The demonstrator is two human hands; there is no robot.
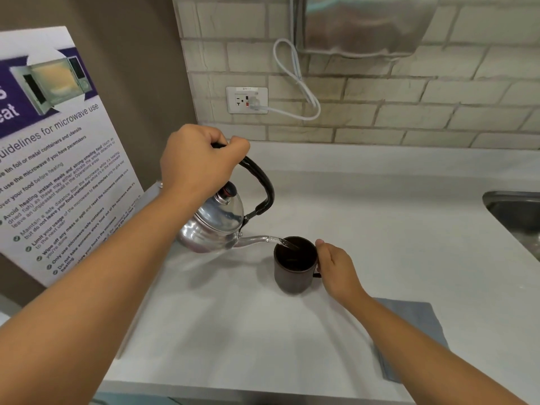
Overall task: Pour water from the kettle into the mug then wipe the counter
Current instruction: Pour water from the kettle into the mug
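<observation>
My left hand (pixel 195 162) grips the black handle of a shiny steel kettle (pixel 214 223), which is lifted and tilted to the right. A thin stream of water runs from its spout into a dark brown mug (pixel 293 266) standing on the white counter (pixel 380 217). My right hand (pixel 336 267) is closed on the mug's handle at its right side. A grey folded cloth (pixel 420 323) lies on the counter at the front right, partly under my right forearm.
A microwave guidelines poster (pixel 55 159) leans at the left. A wall socket (pixel 247 99) with a white cable is on the brick-tile wall. A steel sink (pixel 517 211) sits at the right edge. A metal dispenser (pixel 362 24) hangs above.
</observation>
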